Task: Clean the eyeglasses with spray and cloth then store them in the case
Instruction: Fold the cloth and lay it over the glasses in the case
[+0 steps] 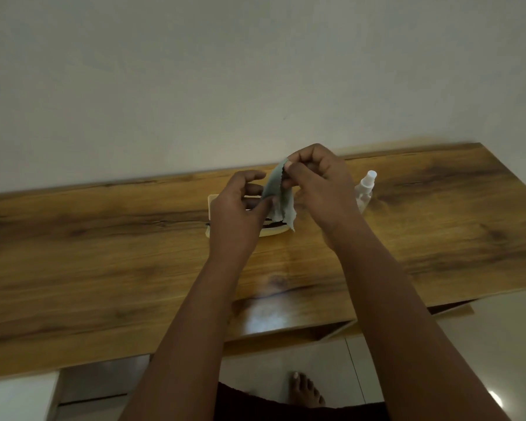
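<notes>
Both hands are raised above the middle of the wooden table (pixel 104 253), working a pale grey-green cloth (pixel 278 199) between them. The right hand (pixel 316 189) pinches the cloth's upper edge between thumb and forefinger, its other fingers curled in. The left hand (pixel 240 214), at about 8 o'clock from the right one, pinches the cloth lower down, roughly at mid-height on its left side, with thumb and fingertips; its remaining fingers are loosely bent. The cloth hangs slack and slightly twisted, its zigzag-cut lower edge reaching down toward the case.

Directly under the hands, a cream-coloured case (pixel 271 232) lies on the table, mostly hidden behind the left hand and the cloth. A dark, thin shape shows inside it at its near edge, likely the eyeglasses (pixel 275 222), though the view is too blurred and covered to say how they lie.

At 3 o'clock from the right hand, just beyond its wrist, a small clear spray bottle (pixel 365 189) with a white nozzle stands upright on the table, apart from the case.

At 6 o'clock, below the table's near edge, a bare foot (pixel 305 393) rests on a pale tiled floor (pixel 422 354). A plain wall (pixel 255 71) fills the view at 12 o'clock.
</notes>
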